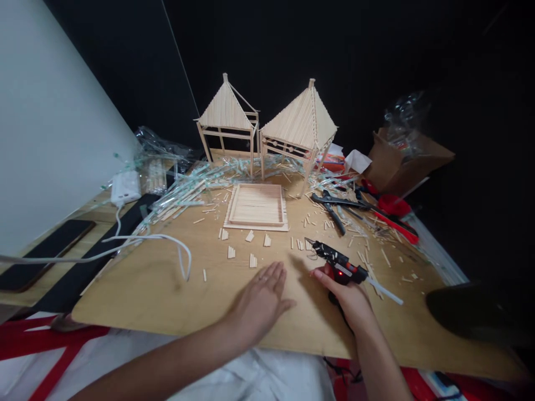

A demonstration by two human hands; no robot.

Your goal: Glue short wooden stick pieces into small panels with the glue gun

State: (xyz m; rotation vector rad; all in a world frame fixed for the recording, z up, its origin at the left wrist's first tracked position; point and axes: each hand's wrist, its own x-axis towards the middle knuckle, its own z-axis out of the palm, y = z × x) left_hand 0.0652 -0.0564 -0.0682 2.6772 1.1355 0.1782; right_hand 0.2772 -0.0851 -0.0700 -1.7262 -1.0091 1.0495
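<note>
My right hand (349, 294) is wrapped round the handle of a black glue gun (336, 260) with a red light, its nozzle pointing left over the wooden board (167, 289). A white glue stick juts from its back. My left hand (261, 301) lies flat on the board with fingers stretched out, holding nothing. Just ahead of it lie several small bundles of cut sticks (251, 259). Farther back sits a flat square stick panel (257, 206). Behind the panel stand two stick-built model houses (225, 120), (303, 125) with pitched roofs.
Black pliers (334, 209) and a red-handled tool (395, 220) lie at the right among stick scraps. A cardboard box (401, 159) stands back right. A white charger (125, 188) with its cable (167, 245), a phone (45, 250) and plastic wrappers lie at the left.
</note>
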